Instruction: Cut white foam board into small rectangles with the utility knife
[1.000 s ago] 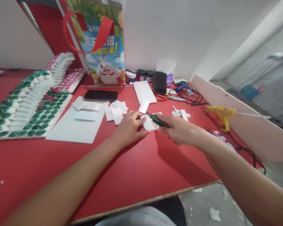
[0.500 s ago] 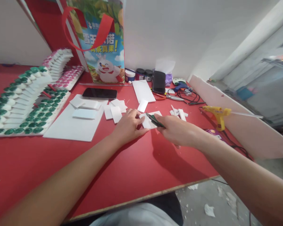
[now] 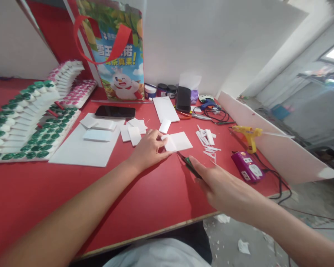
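Note:
My right hand is closed around a dark green utility knife, whose blade points toward the near edge of a white foam board piece. The blade tip sits just off that edge, over the red tabletop. My left hand pins the left part of this piece, thumb and fingertips pressing it down; a smaller white piece seems to lie on top under the fingers. Beyond the fingers is another small white rectangle. Several cut white pieces lie left of my left hand.
Thin white offcuts are heaped right of the board. A purple power socket and yellow glue gun stand at the right. Behind are scissors, a phone and a gift bag. A green-trimmed model occupies the left.
My right hand with the knife has drawn back toward me and off the board piece, uncovering its right part. The left hand keeps its place on the board. The view has shifted slightly.

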Tool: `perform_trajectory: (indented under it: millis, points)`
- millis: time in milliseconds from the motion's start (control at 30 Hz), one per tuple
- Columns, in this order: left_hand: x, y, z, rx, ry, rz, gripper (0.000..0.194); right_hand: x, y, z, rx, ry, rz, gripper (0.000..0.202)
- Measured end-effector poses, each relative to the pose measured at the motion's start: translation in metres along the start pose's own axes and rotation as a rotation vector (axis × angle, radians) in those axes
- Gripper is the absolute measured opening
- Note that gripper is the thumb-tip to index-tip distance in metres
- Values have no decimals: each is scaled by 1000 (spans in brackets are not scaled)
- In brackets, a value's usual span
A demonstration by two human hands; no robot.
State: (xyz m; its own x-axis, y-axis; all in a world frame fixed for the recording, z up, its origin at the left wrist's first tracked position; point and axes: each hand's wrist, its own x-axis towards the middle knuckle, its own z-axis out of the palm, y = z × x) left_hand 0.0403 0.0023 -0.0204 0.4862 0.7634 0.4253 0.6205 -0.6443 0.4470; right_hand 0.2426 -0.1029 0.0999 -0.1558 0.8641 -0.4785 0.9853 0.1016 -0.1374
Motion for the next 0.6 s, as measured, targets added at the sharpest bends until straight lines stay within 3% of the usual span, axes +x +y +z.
perform_trajectory:
  millis: [167, 333, 467, 600]
  points:
    - [-2, -2, 2, -22, 32, 11, 29, -10, 13, 4, 107, 41, 5, 66]
    - [-3, -2, -3, -139, 50, -15, 33, -9, 33, -4, 281, 242, 12, 52]
    - [-6, 2, -12, -274, 114, -72, 50, 31, 33, -2, 496, 487, 65, 39]
    - [-8, 8, -23, -342, 161, -72, 55, 90, 24, 4, 630, 754, 144, 41]
